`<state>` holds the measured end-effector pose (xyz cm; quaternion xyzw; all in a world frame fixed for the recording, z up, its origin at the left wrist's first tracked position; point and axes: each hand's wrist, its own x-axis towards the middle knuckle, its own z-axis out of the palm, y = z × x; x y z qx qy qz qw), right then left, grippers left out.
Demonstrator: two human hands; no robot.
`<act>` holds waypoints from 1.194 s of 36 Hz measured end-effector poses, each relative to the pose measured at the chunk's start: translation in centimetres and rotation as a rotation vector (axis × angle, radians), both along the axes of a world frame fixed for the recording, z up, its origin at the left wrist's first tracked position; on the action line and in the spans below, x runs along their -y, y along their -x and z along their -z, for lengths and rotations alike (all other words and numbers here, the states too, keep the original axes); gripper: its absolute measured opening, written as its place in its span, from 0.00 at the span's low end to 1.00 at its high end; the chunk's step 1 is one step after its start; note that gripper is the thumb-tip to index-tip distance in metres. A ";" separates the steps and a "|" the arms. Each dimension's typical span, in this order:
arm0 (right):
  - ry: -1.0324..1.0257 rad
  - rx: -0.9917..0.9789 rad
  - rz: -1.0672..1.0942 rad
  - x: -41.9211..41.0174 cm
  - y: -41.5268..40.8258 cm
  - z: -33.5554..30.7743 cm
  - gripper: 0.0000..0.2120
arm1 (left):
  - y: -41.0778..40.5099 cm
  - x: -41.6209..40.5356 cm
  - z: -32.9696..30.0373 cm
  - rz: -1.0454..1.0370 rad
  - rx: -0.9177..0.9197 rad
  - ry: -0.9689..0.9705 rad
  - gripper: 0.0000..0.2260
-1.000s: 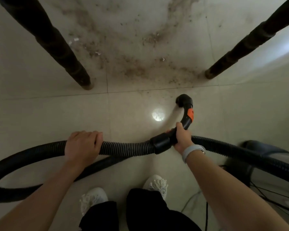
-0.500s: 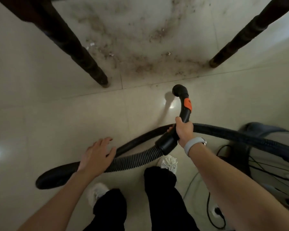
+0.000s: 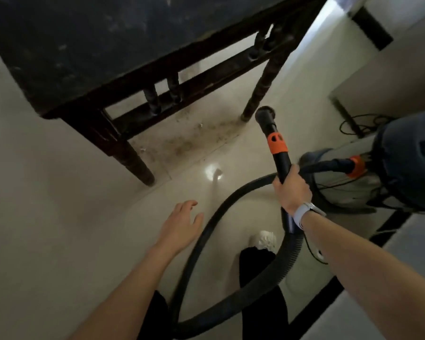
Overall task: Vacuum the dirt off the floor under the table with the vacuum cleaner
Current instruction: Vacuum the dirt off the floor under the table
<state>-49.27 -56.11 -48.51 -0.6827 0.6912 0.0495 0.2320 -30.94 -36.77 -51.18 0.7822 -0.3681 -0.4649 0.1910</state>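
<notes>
- The right hand (image 3: 292, 190) grips the black nozzle tube (image 3: 276, 148) of the vacuum cleaner, with the fingers curled around it just below the orange collar (image 3: 276, 143).
- The open end of the tube (image 3: 265, 113) points up and away from the person, near the foot of the far table leg (image 3: 260, 89). It is above the floor, not touching it.
- The left hand (image 3: 182, 224) holds nothing. Its fingers are straight and a little spread, and it hovers over the pale floor tiles (image 3: 59, 217), just beside the hose.
- The black ribbed hose (image 3: 206, 241) makes a big loop from the right hand, down in front of the legs and back up toward the machine.
- The vacuum cleaner body (image 3: 349, 177), a round drum with a dark top, stands on the floor at the right, behind the right hand. A hose end with an orange ring (image 3: 356, 165) goes into its side. What is inside the drum I cannot see.
- The dirt (image 3: 194, 141), brown dust and crumbs, lies on the tiles under the dark wooden table (image 3: 108, 52), between the near leg (image 3: 135, 163) and the far leg.
- One white shoe (image 3: 264, 239) and black trousers (image 3: 258, 271) show at the bottom.
- A pale band (image 3: 304, 213) is on the right wrist.
</notes>
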 end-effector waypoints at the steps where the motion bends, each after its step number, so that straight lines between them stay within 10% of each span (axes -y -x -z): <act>1: 0.036 -0.047 -0.011 -0.9 -0.2 -1.0 0.16 | -0.8 -0.7 -0.8 0.031 -0.001 0.008 0.20; 18: 0.206 -0.464 -0.413 -6.0 -0.5 -6.9 0.20 | -4.6 -1.1 -3.6 0.182 -0.002 0.077 0.18; 34: -0.224 0.032 -0.112 3.4 -1.9 3.3 0.13 | -5.2 9.6 2.3 0.137 0.095 -0.044 0.18; 43: -0.332 0.055 -0.286 18.4 -0.4 17.6 0.14 | -2.2 21.5 17.7 0.020 0.168 -0.097 0.20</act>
